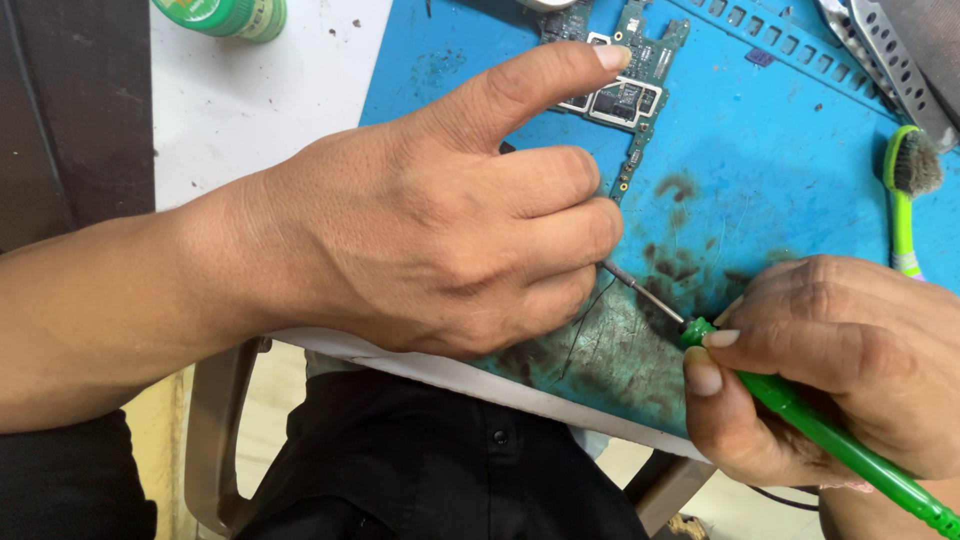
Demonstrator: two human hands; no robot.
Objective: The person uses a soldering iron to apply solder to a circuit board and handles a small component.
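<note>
Right hand point(850, 370) pinched on green soldering iron point(840, 440), shaft slanting up-left so its tip reaches under the curled left hand point(430, 230) fingers, circuit board point(625, 95) just beyond on blue mat point(780, 180); left grip contents hidden.

A green container point(222, 16) sits at the top edge of the view, up and to the left of the left hand point(440, 220), well apart from it on the white surface point(250, 100). It is round-bodied, lying partly out of frame, with a lighter green-and-white label wrapped around its side. No screens or signs appear.
</note>
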